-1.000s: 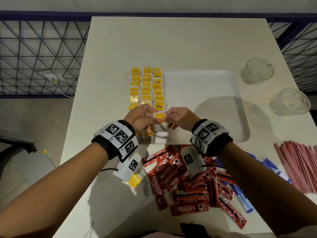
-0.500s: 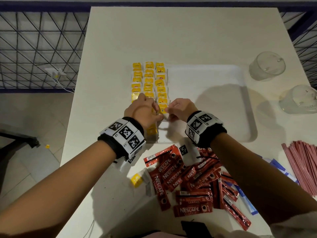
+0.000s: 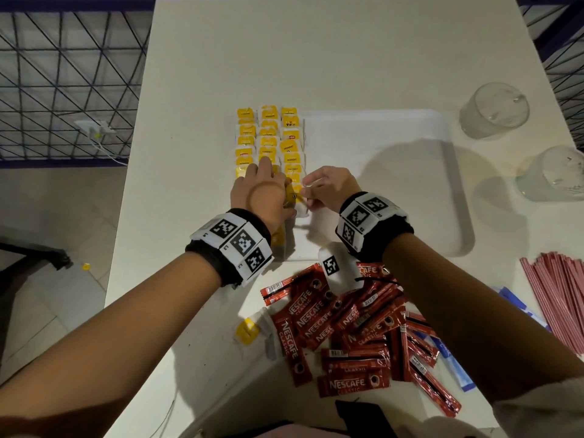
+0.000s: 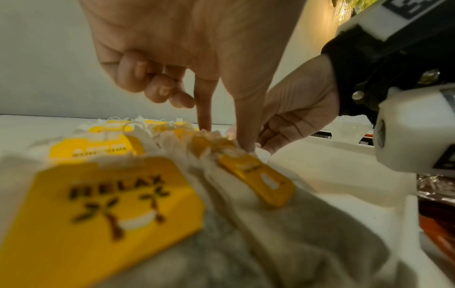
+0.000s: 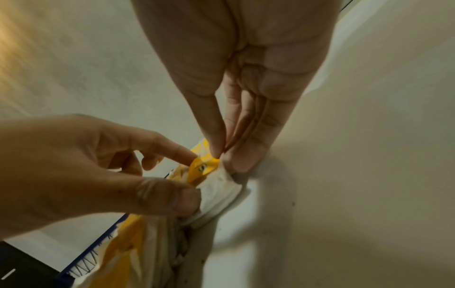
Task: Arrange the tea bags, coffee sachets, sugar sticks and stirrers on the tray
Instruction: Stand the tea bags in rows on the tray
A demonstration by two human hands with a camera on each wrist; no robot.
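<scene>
Yellow-tagged tea bags (image 3: pixel 268 137) lie in three columns on the left part of the white tray (image 3: pixel 379 172). At the near end of the right column, both hands hold one tea bag (image 3: pixel 295 194). My left hand (image 3: pixel 265 191) has its index finger on the yellow tag (image 5: pixel 202 167) and its thumb on the white bag (image 5: pixel 216 187). My right hand (image 5: pixel 221 154) pinches the bag's far corner between thumb and fingertips. The left wrist view shows more tea bags (image 4: pixel 110 194) under that wrist.
Red coffee sachets (image 3: pixel 341 324) are heaped on the table near me, with one loose tea bag (image 3: pixel 249 331) to their left. Blue sugar sticks (image 3: pixel 455 368) and red stirrers (image 3: pixel 559 295) lie at the right. Two glasses (image 3: pixel 493 110) (image 3: pixel 553 172) stand beyond the tray's right side.
Both hands have moved away from me with the tea bag and brought it down to the near end of the right column.
</scene>
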